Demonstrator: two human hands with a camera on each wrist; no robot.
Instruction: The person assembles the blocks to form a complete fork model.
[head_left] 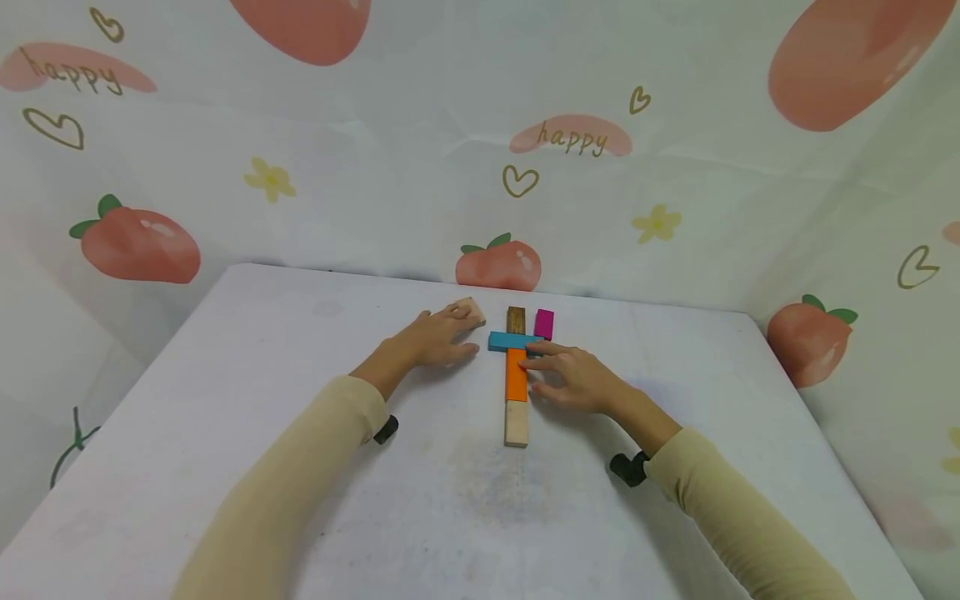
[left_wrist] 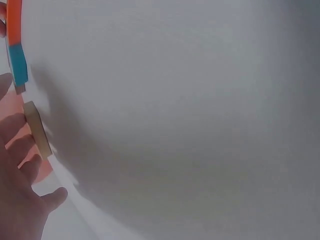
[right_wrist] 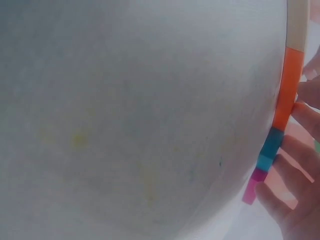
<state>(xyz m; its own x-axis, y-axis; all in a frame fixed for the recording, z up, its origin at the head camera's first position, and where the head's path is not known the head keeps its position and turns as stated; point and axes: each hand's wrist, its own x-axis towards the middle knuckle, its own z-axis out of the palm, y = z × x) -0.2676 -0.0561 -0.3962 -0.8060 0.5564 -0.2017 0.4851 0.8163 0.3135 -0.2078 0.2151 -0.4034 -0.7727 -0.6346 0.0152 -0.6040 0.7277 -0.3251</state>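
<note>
My left hand (head_left: 433, 337) lies at the back of the table, fingertips on a pale wooden block (head_left: 472, 310), its thumb held apart; the left wrist view shows the fingers over that block (left_wrist: 38, 131). Right of it, blocks form a cross-like row: a brown one (head_left: 516, 320), a crosswise blue block (head_left: 506, 341), an orange block (head_left: 516, 379) and a pale wooden block (head_left: 516, 425) nearest me. With fingers loosely spread, my right hand (head_left: 581, 379) rests at the right side of the row, fingertips at the blue and orange blocks.
A magenta block (head_left: 544, 323) sits just behind the blue block's right end, beside the brown one. The white table (head_left: 225, 433) ends at a printed cloth backdrop (head_left: 405, 150) close behind the blocks. A dark band device (head_left: 628, 469) is on the right wrist.
</note>
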